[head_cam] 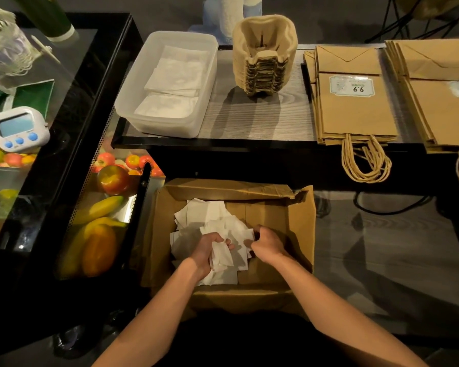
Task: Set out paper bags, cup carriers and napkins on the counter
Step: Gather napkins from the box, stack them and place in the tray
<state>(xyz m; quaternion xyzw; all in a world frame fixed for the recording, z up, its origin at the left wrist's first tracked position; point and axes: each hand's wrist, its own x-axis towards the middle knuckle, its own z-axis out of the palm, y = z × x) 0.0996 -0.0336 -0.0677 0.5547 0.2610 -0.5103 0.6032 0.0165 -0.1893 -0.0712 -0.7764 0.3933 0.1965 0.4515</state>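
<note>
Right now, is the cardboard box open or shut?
Open: the cardboard box has its flaps folded outward, and loose white napkins show inside, where the left hand grips some.

Your frame: dim, warm overhead light; hard shadows on surface (263,120); edges bowed w/ fisheye; top-L corner blurred.

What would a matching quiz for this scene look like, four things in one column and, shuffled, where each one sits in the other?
Things:
1. cup carriers
2. loose napkins
3. paper bags
4. timer

Places:
A. in the cardboard box, gripped by the left hand
B. stacked between the plastic tub and the bags
C. flat on the counter, handles hanging over its edge
D. on the glass case, far left

Pairs: 1-B, 2-A, 3-C, 4-D
</note>
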